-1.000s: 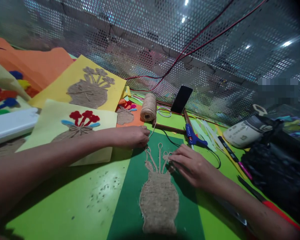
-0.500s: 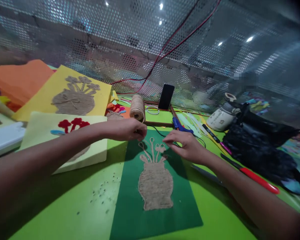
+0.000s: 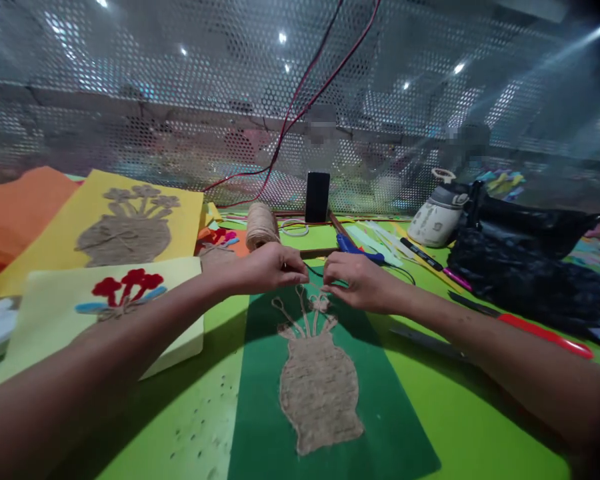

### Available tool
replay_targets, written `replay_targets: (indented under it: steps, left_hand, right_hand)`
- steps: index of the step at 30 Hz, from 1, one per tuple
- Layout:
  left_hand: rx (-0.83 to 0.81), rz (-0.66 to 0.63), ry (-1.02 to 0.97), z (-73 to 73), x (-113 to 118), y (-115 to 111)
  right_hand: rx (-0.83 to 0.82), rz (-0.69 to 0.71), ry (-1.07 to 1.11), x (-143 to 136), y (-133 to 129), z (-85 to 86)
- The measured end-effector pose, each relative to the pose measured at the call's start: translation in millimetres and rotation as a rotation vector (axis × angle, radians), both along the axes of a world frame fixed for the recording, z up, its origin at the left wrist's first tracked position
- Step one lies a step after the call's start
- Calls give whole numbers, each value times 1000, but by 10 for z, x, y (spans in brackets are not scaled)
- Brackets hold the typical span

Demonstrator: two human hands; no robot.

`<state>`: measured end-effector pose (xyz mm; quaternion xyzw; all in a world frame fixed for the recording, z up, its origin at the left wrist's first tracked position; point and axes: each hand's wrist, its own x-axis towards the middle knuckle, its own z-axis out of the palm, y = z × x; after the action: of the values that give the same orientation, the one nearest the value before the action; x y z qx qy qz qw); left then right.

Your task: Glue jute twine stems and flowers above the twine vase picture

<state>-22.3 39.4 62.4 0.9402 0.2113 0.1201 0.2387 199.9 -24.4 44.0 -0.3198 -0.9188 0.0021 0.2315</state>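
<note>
A dark green sheet [image 3: 255, 400] lies in front of me, bearing a twine-covered vase shape [image 3: 320, 390] with looped twine stems [image 3: 303, 310] rising from its top. One stem ends in a small twine flower [image 3: 320, 304]. Over the sheet's far end, my left hand [image 3: 273, 268] is closed in a pinch. Facing it across a small gap, my right hand [image 3: 360, 281] pinches too, just above the flower. A thin piece of twine [image 3: 314, 285] appears to span the fingertips; its ends are hidden. Behind my left hand sits a roll of twine [image 3: 263, 225].
A blue glue gun [image 3: 353, 248] and upright phone [image 3: 317, 197] are beyond the hands. Yellow [image 3: 187, 213] and cream [image 3: 45, 313] craft sheets lie left. To the right are a bottle [image 3: 437, 217], markers [image 3: 420, 253], a black bag [image 3: 525, 267] and a red-handled tool [image 3: 545, 335].
My hands have come closer together above the stems, the right one moving left toward the left one. The view has shifted and tilted slightly.
</note>
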Motion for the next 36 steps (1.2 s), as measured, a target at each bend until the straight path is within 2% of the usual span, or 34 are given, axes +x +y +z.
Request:
replay_targets:
  steps: [5,11,14,18,21,23,24,27,29,31,33,36]
  left_hand:
    - [-115,-15,3,-110,99,83]
    - [-191,-83,14,-54,239,260]
    - [-191,-120,34,-40,288,334]
    - [-203,-172,56,-85,331,382]
    - [-247,-193,61,-137,344,383]
    - [-266,-182,64,-158,344,376]
    - [-269,-171,63,-161,342,372]
    - [-248,-153,49,-144,337,350]
    - [-225,-160,29,-115,339,325]
    - [-199,-173,11,-83,350,291]
    - [-157,-165,7,-52,370,252]
    - [-64,-85,-45,-24,404,195]
  right_hand:
    - [22,17,-97,15,-60,-43]
    - [103,148,-198,45,-11,-97]
    - [126,154,-226,82,26,-114]
    - [205,158,-216,116,41,-177]
    - [205,153,-107,130,17,-216]
    - [99,55,56,131,-4,-212]
    - [-14,-29,161,127,-13,-201]
    - [-532,-253,436,97,-15,-148]
    - [-835,-293,491,67,1,-117]
    - [-961,-311,510,40,20,-99]
    - [-1011,-334,572,22,33,-87]
    - [-1090,-339,705,23,39,-72]
